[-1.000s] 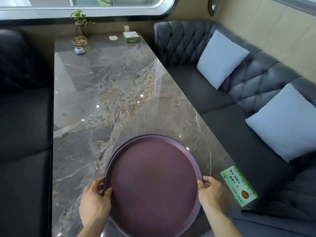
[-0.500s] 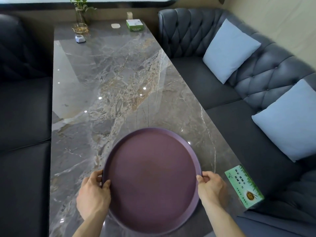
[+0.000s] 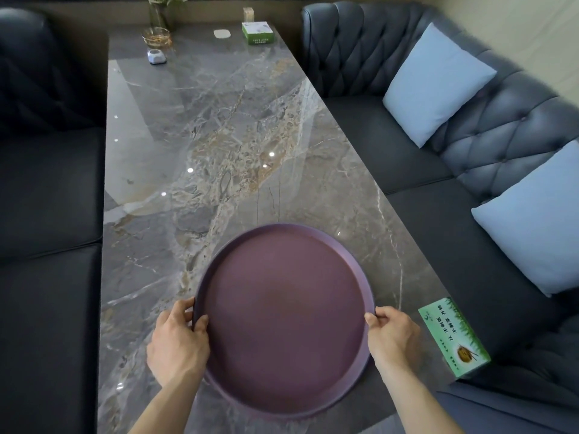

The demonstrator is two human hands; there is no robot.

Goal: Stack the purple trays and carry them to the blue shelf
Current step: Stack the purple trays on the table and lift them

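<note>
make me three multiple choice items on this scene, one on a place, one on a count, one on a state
1. Where is the nearer green box?
A. at the marble table's right edge, by the right hand
B. on a cushion
C. on the tray

2. How many light blue cushions are on the sofa?
A. one
B. two
C. four

3. How is the purple tray held?
A. left hand only
B. untouched
C. both hands on opposite rims

Key: 1 A, the box lies beside the right hand; 2 B, cushions and; 3 C, fingers curl over each rim.
</note>
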